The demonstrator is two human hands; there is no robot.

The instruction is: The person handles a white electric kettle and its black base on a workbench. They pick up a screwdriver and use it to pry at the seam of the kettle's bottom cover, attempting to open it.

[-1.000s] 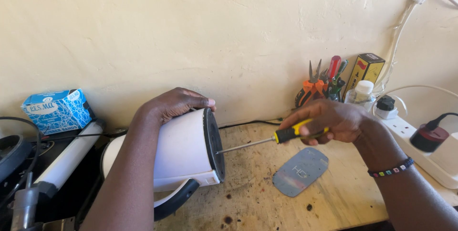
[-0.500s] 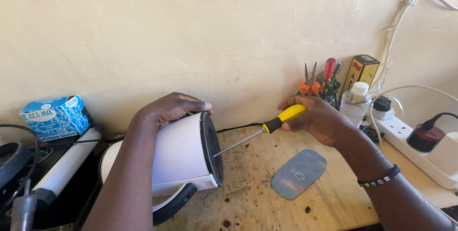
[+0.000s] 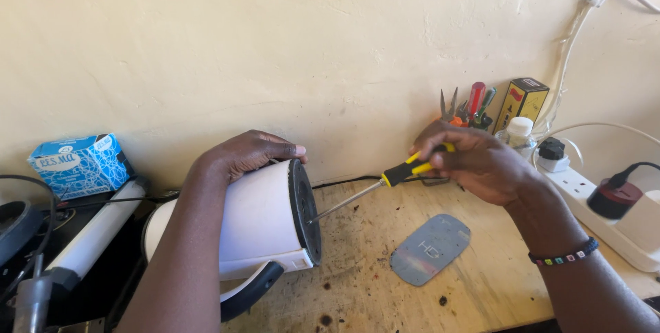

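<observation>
A white electric kettle (image 3: pixel 258 219) lies on its side on the wooden bench, its dark round base facing right. My left hand (image 3: pixel 240 155) grips it from above near the base rim. My right hand (image 3: pixel 474 161) holds a screwdriver (image 3: pixel 375 187) with a yellow and black handle. Its metal shaft slants down to the left and its tip touches the kettle's base. A grey metal plate (image 3: pixel 431 248) lies flat on the bench below my right hand.
A white power strip (image 3: pixel 605 212) with plugs sits at the right. Pliers and screwdrivers (image 3: pixel 467 107), a yellow and black box (image 3: pixel 521 102) and a small bottle (image 3: pixel 517 133) stand by the wall. A blue box (image 3: pixel 79 164) and a white tube (image 3: pixel 96 233) are at the left.
The screwdriver tip has come to the kettle's base, and my right hand has moved a little left and up. My left hand stays on the kettle.
</observation>
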